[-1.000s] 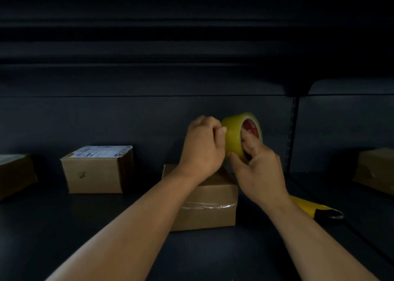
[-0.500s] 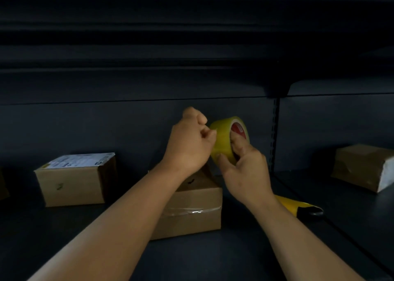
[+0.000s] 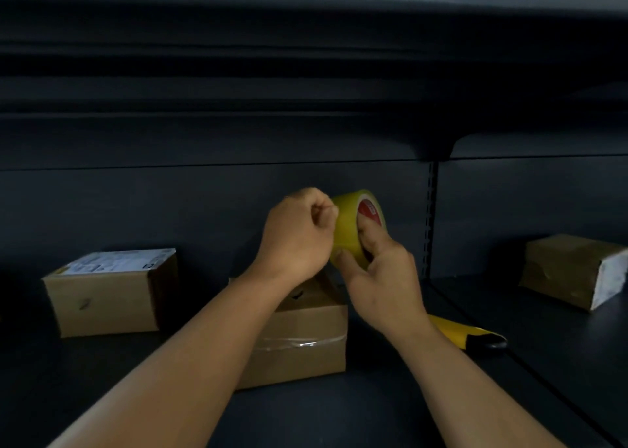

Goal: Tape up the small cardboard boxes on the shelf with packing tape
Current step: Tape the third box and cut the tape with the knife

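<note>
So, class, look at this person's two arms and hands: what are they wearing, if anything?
Nothing that shows. Both forearms are bare as far up as the picture reaches, with no sleeve in view. The left hand and the right hand have no gloves, and no ring, watch, wristband or bandage can be seen on the fingers or wrists. The light is dim, so very small marks could be missed.

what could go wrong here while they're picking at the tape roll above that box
The left hand pinches at the yellow tape roll held by the right hand; the end may tear or restick. The roll hangs over the middle box, whose top looks open, so a slip could drop it in. The yellow-handled tool lies right under the right forearm and could get knocked.
</note>
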A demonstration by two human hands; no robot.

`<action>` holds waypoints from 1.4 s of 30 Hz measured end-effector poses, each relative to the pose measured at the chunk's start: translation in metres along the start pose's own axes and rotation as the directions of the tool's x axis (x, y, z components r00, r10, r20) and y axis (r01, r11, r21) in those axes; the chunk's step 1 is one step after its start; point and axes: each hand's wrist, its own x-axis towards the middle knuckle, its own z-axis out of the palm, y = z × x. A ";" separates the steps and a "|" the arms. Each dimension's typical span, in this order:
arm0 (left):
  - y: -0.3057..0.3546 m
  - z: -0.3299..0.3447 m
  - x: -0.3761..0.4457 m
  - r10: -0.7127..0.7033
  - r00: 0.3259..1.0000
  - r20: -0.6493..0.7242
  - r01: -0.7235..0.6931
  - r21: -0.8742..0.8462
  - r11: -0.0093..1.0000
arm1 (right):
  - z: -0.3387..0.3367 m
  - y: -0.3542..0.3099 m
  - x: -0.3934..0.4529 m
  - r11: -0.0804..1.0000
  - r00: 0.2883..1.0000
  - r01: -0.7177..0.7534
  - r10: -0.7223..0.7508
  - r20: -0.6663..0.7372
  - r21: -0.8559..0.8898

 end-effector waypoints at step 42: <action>-0.002 -0.027 -0.001 -0.496 0.864 -0.084 0.298 -0.709 0.639 | 0.003 -0.003 0.010 0.819 0.967 -0.233 0.253 0.034 0.525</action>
